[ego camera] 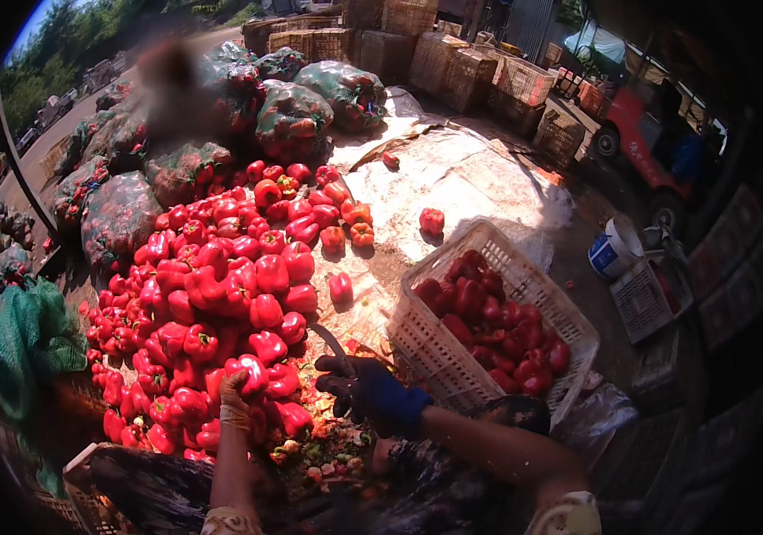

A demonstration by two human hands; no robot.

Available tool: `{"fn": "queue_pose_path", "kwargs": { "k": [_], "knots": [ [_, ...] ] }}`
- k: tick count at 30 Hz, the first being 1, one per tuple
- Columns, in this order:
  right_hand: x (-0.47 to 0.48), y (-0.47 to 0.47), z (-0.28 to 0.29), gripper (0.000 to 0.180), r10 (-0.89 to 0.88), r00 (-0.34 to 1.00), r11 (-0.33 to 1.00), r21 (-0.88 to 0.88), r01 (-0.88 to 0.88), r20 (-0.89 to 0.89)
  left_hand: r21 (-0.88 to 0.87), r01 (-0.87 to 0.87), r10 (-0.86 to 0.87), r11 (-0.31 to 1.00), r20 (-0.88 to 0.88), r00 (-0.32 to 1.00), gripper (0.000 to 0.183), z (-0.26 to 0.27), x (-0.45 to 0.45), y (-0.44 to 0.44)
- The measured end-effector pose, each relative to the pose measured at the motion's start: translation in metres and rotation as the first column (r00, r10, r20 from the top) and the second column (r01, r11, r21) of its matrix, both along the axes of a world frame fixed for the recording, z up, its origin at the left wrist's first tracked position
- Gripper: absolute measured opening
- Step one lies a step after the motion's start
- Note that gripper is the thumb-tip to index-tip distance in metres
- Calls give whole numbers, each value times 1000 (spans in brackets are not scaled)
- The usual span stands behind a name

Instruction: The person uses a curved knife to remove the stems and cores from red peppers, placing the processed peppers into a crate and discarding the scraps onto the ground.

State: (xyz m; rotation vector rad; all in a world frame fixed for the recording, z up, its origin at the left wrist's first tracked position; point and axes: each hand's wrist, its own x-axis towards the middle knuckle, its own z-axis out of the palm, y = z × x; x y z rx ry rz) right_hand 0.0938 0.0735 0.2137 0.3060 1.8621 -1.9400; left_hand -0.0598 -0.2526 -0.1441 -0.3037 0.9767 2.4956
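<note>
My left hand (233,402), with a pale wrap at the wrist, grips a red bell pepper (251,374) at the near side of a large heap of red bell peppers (204,284). In my right hand (376,393), which wears a dark and blue glove, is a knife with a curved blade (332,341) pointing away and to the left. The handle is mostly hidden by the glove. Beneath the hands lie cut pepper cores and scraps (331,445). To the right stands a plastic crate (445,361) partly filled with red peppers (488,307).
Mesh sacks of peppers (294,117) stand behind the heap, and green netting (27,348) hangs at left. A blurred person (177,93) is among the sacks. Stacked crates (461,70), a red vehicle (642,134) and a white bucket (615,247) are rightward. Loose peppers lie on a pale sheet (461,160).
</note>
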Motion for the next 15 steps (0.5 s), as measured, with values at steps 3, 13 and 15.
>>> {"fn": "queue_pose_path", "kwargs": {
  "k": [3, 13, 15],
  "knots": [
    [-6, 8, -17, 53, -46, 986, 997, 60, 56, -161, 213, 21, 1, 977, -103, 995, 48, 75, 35, 55],
    [-21, 9, -41, 39, -145, 892, 987, -124, 101, -429, 63, 165, -121, 984, -440, 890, 91, 281, 107, 161],
    [-22, 12, -38, 37, -154, 897, 942, -334, 7, -414, 34, 180, -146, 983, -453, 879, 95, 295, 110, 160]
  ]
}}
